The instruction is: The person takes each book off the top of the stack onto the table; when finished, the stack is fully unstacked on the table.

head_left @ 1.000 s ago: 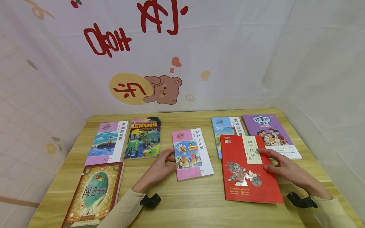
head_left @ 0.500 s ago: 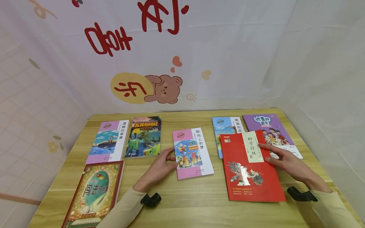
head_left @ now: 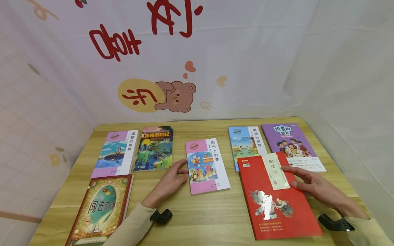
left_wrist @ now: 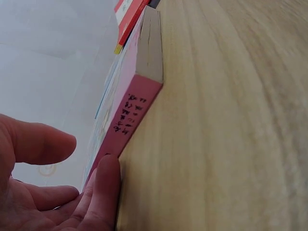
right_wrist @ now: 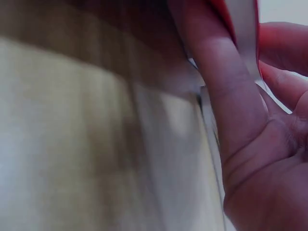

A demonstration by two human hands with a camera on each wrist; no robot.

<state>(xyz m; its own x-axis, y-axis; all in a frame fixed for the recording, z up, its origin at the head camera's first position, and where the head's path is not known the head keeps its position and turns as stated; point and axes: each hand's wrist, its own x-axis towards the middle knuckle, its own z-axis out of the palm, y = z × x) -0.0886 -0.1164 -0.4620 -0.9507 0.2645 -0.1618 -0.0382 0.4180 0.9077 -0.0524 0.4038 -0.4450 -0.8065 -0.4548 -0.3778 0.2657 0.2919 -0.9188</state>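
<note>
My right hand (head_left: 320,188) grips a red book (head_left: 277,208) by its right edge. In the right wrist view, its fingers (right_wrist: 226,91) lie on both sides of the book's edge. The red book's upper part overlaps a light-blue book (head_left: 243,143) and the lower corner of a purple book (head_left: 289,140). At the middle of the table, a pink-and-white book (head_left: 207,167) lies flat. Beside its left edge rests my left hand (head_left: 170,181). The left wrist view shows fingertips against the pink spine (left_wrist: 130,110), with the thumb held away from it.
On the left lie a pink-and-white book with a sea picture (head_left: 114,153), a green dinosaur book (head_left: 154,148) and a thick brown-and-gold book (head_left: 101,208). The wooden table (head_left: 191,222) meets a white printed cloth (head_left: 246,68) at its back edge.
The red book, held in my right hand, has come nearer and slightly rightward, turning a little and showing more of the light-blue book. My left thumb has drawn slightly off the pink-and-white book.
</note>
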